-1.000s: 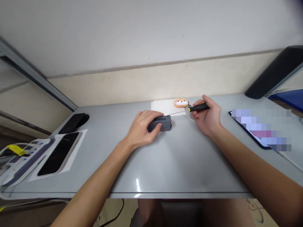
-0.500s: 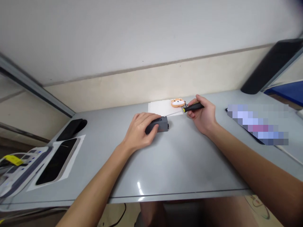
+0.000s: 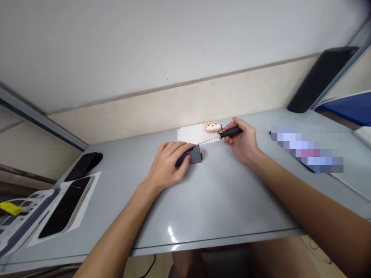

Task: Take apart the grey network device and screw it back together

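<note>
Screwdriver (image 3: 232, 131) in the right hand (image 3: 243, 141) slants toward a slotted grey box (image 3: 195, 155) gripped by the left hand (image 3: 166, 164) on a glossy grey desk (image 3: 220, 204). The left fingers lie close together over the top of the box, with the thumb against its near side, pinching it between them. The right fingers curl around the black handle; the thin shaft runs down and left to the top of the box, its tip just beside the left fingertips. Whether tip and box touch cannot be told.

Just left of the right fingertips, an orange-and-white case (image 3: 212, 127) with an animal face sits on white paper (image 3: 189, 134), which lies beyond the left fingers. Well left of the left fingers, a dark-screened phone (image 3: 65, 208) rests on a white sheet (image 3: 90, 195) near a power strip (image 3: 29, 224). Well right of the right fingers lies a device (image 3: 307, 148) with a pixelated screen.
</note>
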A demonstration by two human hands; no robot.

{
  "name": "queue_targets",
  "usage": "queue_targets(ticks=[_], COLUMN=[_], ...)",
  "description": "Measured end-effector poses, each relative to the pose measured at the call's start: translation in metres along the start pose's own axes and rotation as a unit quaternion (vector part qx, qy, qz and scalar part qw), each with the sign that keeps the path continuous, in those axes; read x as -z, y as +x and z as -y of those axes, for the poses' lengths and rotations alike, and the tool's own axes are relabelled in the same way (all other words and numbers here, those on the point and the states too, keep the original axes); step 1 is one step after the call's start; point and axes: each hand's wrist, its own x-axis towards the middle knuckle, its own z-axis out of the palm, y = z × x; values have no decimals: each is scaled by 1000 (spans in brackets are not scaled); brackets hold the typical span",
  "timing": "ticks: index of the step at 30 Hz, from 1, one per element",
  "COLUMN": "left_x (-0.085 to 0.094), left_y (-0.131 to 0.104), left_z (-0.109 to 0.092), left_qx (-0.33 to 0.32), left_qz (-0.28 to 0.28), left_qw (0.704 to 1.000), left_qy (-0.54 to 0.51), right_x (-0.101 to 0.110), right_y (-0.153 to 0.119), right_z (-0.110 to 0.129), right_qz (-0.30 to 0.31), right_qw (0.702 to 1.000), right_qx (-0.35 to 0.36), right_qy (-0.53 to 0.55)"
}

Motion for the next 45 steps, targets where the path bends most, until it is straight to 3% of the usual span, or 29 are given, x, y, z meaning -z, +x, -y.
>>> queue_targets(ticks=[17,23,28,35,39,45], left_x=[2,5,4,6,2,-7], left_y=[1,-1,-6,-8,-6,0], left_z=[-2,-3,8,19,20,10], left_qx=[13,50,100,139,161,250], left_qz=[28,42,23,16,-7,-8], left_qw=[1000,997,989,981,961,893], left_qy=[2,-35,-107,-132,-225,-374], right_x=[2,3,1,8,7,6], right_y=[1,4,4,9,8,10], right_z=[-1,-4,0,3,4,8], right_qz=[12,28,7,1,-20,-23], right_qw=[1000,1000,1000,1000,999,999], right_qx=[10,8,-3,-8,-3,32], right_qy=[4,3,14,17,35,38])
